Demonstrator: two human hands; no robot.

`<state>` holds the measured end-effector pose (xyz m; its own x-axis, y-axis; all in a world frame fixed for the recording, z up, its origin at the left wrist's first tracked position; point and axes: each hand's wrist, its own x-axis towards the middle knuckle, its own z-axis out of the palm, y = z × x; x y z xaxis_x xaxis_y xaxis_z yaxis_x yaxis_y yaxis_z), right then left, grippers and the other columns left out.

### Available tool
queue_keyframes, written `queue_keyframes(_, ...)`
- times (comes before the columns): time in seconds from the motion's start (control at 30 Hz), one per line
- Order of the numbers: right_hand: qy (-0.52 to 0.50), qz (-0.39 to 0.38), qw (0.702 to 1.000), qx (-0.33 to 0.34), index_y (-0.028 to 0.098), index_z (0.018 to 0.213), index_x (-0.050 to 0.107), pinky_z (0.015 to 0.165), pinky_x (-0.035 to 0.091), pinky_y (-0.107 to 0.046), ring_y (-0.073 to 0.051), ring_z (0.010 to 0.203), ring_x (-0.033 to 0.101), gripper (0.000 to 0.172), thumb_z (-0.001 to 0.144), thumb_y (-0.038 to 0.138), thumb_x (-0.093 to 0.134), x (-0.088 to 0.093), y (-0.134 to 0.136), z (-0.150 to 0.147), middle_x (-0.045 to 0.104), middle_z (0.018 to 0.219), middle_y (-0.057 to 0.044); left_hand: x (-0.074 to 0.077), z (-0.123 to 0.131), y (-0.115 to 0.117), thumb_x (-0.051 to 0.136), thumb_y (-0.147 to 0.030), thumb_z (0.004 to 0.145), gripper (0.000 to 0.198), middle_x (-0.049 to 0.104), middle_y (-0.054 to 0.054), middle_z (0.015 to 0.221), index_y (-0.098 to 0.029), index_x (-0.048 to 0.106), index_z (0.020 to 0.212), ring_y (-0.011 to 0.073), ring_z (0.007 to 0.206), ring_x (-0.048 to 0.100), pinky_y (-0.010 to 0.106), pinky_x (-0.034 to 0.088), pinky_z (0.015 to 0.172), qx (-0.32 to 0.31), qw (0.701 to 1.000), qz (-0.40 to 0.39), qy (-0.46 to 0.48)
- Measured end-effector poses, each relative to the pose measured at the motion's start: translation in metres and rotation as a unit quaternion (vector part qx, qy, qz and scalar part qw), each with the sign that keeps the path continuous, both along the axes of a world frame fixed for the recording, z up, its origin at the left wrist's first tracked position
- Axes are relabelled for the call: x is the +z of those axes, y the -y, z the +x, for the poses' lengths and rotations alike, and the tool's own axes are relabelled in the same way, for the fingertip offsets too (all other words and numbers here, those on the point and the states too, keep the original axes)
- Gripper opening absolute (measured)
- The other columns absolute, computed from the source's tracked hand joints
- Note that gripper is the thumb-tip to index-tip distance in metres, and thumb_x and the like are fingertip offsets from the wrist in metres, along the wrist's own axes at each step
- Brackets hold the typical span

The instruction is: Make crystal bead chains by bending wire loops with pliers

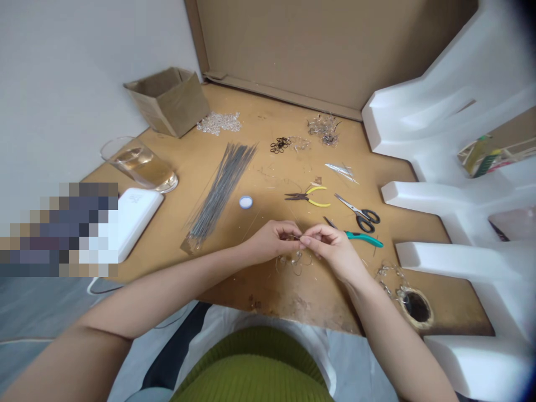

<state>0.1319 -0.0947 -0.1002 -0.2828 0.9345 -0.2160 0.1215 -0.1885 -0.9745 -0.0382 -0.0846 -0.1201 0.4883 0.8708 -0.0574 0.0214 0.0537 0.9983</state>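
Note:
My left hand point(270, 241) and my right hand point(333, 248) meet above the near part of the table, fingertips almost touching. Both pinch a thin beaded wire point(298, 255), whose clear beads and fine loops dangle below the fingers. The exact spot each fingertip grips is too small to make out. Just beyond my right hand lie teal-handled pliers point(364, 239), partly covered by that hand. Farther off are yellow-handled pliers point(310, 196) and black-handled scissors point(359, 213). A small round white disc with a blue rim point(245, 202) lies beyond my left hand.
A bundle of grey wires point(220, 192) lies left of centre. Clear beads point(220, 123), black rings point(280, 146) and metal findings point(324, 127) sit toward the back. A glass of liquid point(144, 167) and an open cardboard box point(176, 106) stand left. White foam point(419, 195) borders the right.

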Motion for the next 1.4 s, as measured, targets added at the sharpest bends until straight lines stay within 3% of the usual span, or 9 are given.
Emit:
queue_keyframes(0.17,-0.018,0.021,0.999,-0.025,0.020,0.080,0.062,0.048,0.036,-0.022,-0.007,0.051,0.043,0.027,0.068,0.041,0.072,0.000,0.001,-0.002,0.055,0.063,0.004,0.001,0.001,0.000,0.067,-0.034,0.071,0.022,0.054,-0.001,0.066,-0.013,0.063,0.070,0.0069,0.056,0.046,0.021,0.036,0.053,0.029,0.999,-0.014,-0.003)
queue_keyframes(0.3,0.016,0.031,0.997,-0.063,0.020,0.094,0.057,0.046,0.038,-0.021,-0.007,0.052,0.045,0.037,0.068,0.043,0.070,0.000,0.001,0.000,0.058,0.079,0.002,0.000,-0.001,-0.005,0.069,-0.034,0.071,0.021,0.061,0.000,0.071,-0.014,0.064,0.076,0.0084,0.063,0.053,0.021,0.042,0.061,0.105,0.994,-0.035,0.026)
queue_keyframes(0.47,0.088,-0.010,0.996,-0.006,0.018,0.089,0.059,0.041,0.034,-0.020,-0.007,0.052,0.047,0.031,0.069,0.041,0.068,-0.010,0.002,-0.003,0.061,0.081,-0.001,-0.005,-0.002,-0.009,0.071,-0.034,0.069,0.020,0.063,-0.002,0.073,-0.016,0.065,0.073,0.0083,0.068,0.056,0.020,0.044,0.067,0.178,0.981,-0.035,0.065)
queue_keyframes(0.57,0.071,-0.024,0.997,-0.001,0.018,0.084,0.061,0.037,0.031,-0.019,-0.005,0.043,0.040,0.025,0.073,0.041,0.064,-0.018,0.003,-0.006,0.058,0.068,0.003,-0.006,-0.002,-0.008,0.071,-0.033,0.070,0.019,0.063,-0.002,0.073,-0.016,0.064,0.073,0.0082,0.068,0.056,0.020,0.044,0.066,0.185,0.980,-0.036,0.067)
queue_keyframes(0.77,-0.046,-0.048,0.998,0.008,0.019,0.077,0.055,0.036,0.026,-0.019,-0.002,0.031,0.036,0.022,0.078,0.040,0.061,-0.023,0.000,-0.008,0.065,0.067,0.004,-0.002,-0.001,-0.004,0.067,-0.035,0.074,0.021,0.059,-0.002,0.065,-0.015,0.062,0.076,0.0059,0.052,0.050,0.018,0.040,0.050,0.144,0.986,-0.043,0.069)
queue_keyframes(0.97,-0.071,-0.061,0.995,-0.016,0.018,0.072,0.055,0.034,0.027,-0.018,-0.003,0.031,0.043,0.023,0.077,0.039,0.064,-0.025,-0.002,-0.006,0.063,0.060,0.005,-0.006,-0.001,-0.002,0.062,-0.029,0.079,0.014,0.058,0.003,0.082,-0.015,0.064,0.080,0.0068,0.061,0.051,0.019,0.040,0.051,0.110,0.989,0.090,0.041)
queue_keyframes(1.17,-0.065,-0.065,0.996,-0.013,0.017,0.081,0.062,0.038,0.035,-0.018,-0.007,0.043,0.055,0.027,0.068,0.037,0.073,-0.019,-0.001,-0.007,0.066,0.067,0.001,-0.009,-0.005,-0.005,0.060,-0.024,0.081,0.010,0.055,0.002,0.080,-0.015,0.065,0.080,0.0077,0.066,0.051,0.019,0.040,0.056,0.141,0.970,0.197,-0.026)
queue_keyframes(1.4,-0.007,-0.042,0.999,-0.027,0.015,0.076,0.064,0.042,0.036,-0.020,-0.008,0.043,0.052,0.029,0.066,0.040,0.074,-0.011,0.001,-0.006,0.060,0.053,0.003,-0.010,-0.006,-0.006,0.058,-0.022,0.082,0.010,0.053,0.003,0.088,-0.015,0.065,0.081,0.0045,0.059,0.047,0.016,0.039,0.051,0.143,0.948,0.273,-0.075)
